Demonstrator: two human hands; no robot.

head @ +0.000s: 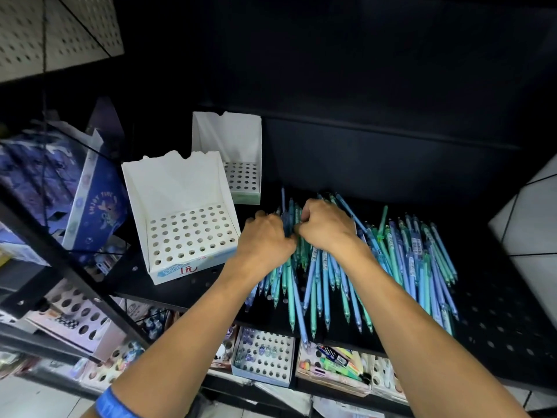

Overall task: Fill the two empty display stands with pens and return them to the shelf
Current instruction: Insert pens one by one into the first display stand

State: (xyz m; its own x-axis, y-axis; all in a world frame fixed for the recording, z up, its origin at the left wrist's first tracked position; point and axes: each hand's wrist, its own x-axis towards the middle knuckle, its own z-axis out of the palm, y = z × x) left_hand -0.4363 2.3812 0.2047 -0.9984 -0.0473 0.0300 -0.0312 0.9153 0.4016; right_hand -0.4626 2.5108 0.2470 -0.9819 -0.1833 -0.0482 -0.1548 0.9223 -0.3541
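Both hands are down in the heap of blue and green pens [376, 267] that lies spread over the black perforated shelf [497, 312]. The left hand [263, 236] has its fingers curled into the left side of the heap, and the right hand [325, 227] is curled in just beside it; each grip looks closed round a few pen barrels, though how many is hidden under the knuckles. The two hands nearly touch over the same clump.

Neither stand has a pen in it. The nearer white display stand [187, 224] sits on the shelf just left of the hands, tilted a little, its grid of holes bare. The farther white display stand [238, 164] stands behind it toward the back, also bare.

The step in hand appears to be gathering a bunch. It would go best if the pens were squared up so that they all point one way before lifting, since the loose ones lie crossed and some hang over the shelf's front edge above the stocked trays [265, 357] below. A modest bunch held in one hand would leave the other free to feed pens singly into the nearer stand, starting at the back rows so that filled holes do not block the reach
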